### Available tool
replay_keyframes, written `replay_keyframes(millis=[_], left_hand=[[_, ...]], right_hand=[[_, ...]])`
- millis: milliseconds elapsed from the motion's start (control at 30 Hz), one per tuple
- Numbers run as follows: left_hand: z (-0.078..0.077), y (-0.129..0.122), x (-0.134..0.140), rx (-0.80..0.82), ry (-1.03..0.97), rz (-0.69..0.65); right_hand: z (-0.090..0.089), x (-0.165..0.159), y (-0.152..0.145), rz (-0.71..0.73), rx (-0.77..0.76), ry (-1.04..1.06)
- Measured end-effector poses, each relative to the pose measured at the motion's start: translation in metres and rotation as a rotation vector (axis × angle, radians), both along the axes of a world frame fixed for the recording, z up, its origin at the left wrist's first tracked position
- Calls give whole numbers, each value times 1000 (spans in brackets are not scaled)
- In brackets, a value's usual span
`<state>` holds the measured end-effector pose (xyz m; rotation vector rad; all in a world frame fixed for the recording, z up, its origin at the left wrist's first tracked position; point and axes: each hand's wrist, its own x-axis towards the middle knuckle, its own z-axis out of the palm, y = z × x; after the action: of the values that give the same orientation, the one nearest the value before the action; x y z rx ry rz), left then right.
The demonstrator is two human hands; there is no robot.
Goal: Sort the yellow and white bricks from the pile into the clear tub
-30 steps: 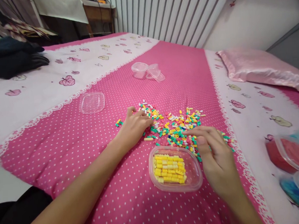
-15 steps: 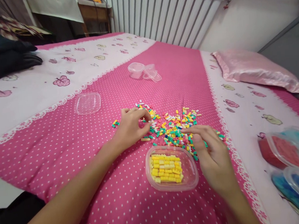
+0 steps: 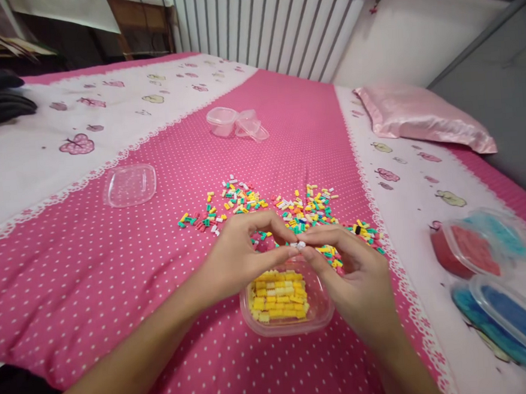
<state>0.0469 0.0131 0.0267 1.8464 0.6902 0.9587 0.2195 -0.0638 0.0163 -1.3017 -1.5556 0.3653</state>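
The thumb and fingertips of my left hand (image 3: 237,253) are closed on a small white building block (image 3: 299,245). From the other side, my right hand (image 3: 358,274) pinches at the same small white piece, so the two hands' fingertips meet. Just below them stands a clear plastic container (image 3: 323,304) with rows of yellow building blocks (image 3: 279,298) lined up in its left part. Beyond my hands lie scattered loose building blocks (image 3: 309,209) in yellow, green, white and pink, partly hidden by my fingers.
A clear lid (image 3: 131,186) lies to the left on the pink dotted bedspread (image 3: 167,240). Further back are small clear containers (image 3: 222,122). On the right sit tubs with red (image 3: 471,248) and blue contents (image 3: 519,320). A pink pillow (image 3: 423,114) lies behind them.
Both hands have left the loose blocks and come together above the container's far rim, now with a small white block between their fingertips. The view has shifted slightly to the right.
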Motion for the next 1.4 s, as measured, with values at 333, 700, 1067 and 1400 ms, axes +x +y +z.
replay_keyframes(millis=[333, 700, 1067, 1400], left_hand=[[2, 6, -8, 55, 35, 33], [-2, 4, -8, 27, 72, -29], [-4, 7, -12, 122, 23, -87], [-7, 6, -13, 399, 32, -96]], right_hand=[[-2, 5, 1, -39, -92, -4], [-1, 2, 0, 3, -12, -101], [2, -1, -1, 43, 96, -166], [3, 1, -2, 55, 45, -177]])
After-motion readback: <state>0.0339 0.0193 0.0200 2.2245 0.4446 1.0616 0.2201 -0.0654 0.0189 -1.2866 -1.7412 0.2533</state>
